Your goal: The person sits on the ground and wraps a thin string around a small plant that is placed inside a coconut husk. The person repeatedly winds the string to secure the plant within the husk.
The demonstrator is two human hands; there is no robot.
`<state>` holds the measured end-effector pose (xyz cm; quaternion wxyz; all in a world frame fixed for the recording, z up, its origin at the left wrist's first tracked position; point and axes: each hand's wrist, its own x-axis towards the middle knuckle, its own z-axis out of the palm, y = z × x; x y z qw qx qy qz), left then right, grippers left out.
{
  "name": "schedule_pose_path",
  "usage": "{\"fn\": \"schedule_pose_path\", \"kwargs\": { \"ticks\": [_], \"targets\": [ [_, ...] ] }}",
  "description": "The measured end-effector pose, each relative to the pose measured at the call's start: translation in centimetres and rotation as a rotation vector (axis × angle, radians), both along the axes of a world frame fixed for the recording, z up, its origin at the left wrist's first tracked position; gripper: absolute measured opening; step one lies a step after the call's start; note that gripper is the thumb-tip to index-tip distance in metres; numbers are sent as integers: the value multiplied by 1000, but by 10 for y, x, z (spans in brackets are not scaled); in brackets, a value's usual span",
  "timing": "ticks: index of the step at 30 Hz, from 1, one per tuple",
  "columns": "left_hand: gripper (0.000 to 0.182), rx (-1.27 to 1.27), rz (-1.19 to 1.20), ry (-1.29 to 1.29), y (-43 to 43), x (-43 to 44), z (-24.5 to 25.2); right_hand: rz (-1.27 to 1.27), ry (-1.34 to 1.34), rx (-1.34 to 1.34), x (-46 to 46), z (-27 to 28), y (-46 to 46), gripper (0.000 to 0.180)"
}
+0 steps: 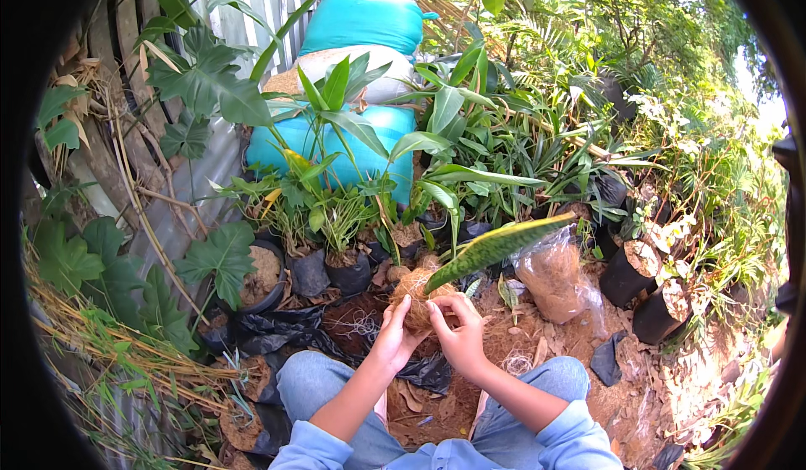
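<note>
Between my two hands is a ball of brown coconut fibre (412, 284), held up in front of my knees. A single snake plant leaf (497, 250), green with a yellow edge, rises from the ball and leans to the upper right. My left hand (398, 334) cups the ball from its left and lower side. On the right, the thumb and fingers of my right hand (458, 325) pinch at the ball's near side. Below my hands, a black plastic sheet (283, 331) holds dark soil with a tangle of pale string (359, 326) on it.
A clear plastic bag of coconut fibre (554, 278) stands right of my hands. Black grow bags (630, 267) stand farther right. Potted plants (346, 272) line the front, with stacked turquoise sacks (362, 23) behind. More string (517, 362) lies by my right knee.
</note>
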<state>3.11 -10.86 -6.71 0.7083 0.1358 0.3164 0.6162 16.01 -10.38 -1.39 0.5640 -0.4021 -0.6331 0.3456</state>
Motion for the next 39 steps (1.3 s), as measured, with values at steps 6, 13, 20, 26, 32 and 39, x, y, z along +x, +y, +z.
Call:
{"fn": "schedule_pose_path", "kwargs": {
  "ticks": [6,13,20,26,32,39],
  "targets": [
    [54,40,55,-55,5,-2,2,49,-10,-49,0,-10,-6,9],
    [53,94,48,-16,4,-6,10,277,242,-536,-2,-21,-7,12],
    [53,170,39,-5,2,-10,20,348,216,-500,6,-16,1,14],
    [57,140,50,-69,0,-16,26,455,158,-580,9,-31,6,15],
    [63,-2,-7,1,0,-20,20,331,-238,-452,7,-60,31,25],
    [67,-111,-127,138,-10,-16,16,85,-752,-181,29,-50,58,27]
  ]
}}
